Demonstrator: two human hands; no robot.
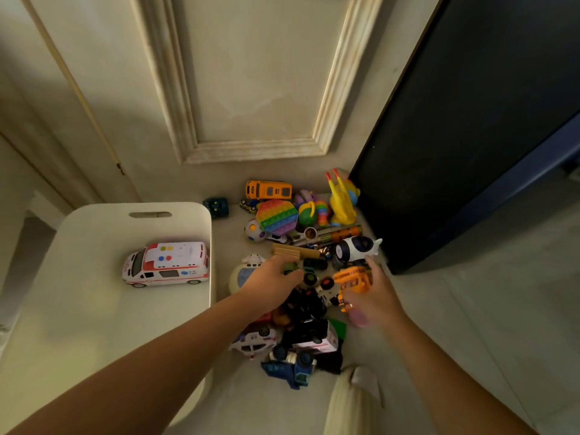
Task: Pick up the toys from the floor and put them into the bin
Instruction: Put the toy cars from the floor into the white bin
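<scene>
Though blurred, green toy (290, 267) half-hidden

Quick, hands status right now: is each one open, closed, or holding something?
Left hand: closed, fingers curled round a small green car in the pile.
Right hand: closed, holding an orange truck.

Pale floor (470, 309) with white bin (201, 212), heap of toys (309, 276) just beside it, dark cabinet (455, 152) at right.
</scene>
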